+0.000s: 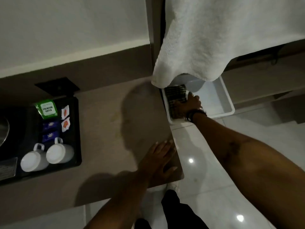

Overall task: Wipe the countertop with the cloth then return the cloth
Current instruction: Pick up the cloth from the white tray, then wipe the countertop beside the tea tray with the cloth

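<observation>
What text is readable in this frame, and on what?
"PREMIUM GREEN": on the green sachet in the black tray. A smaller line above it is too blurred to read.
Two blue sachets: a pale emblem only, no legible words.
Two white packets with orange marks: print unreadable.
Card at the tray's left edge: too blurred.
Mugs: no text visible.
</observation>
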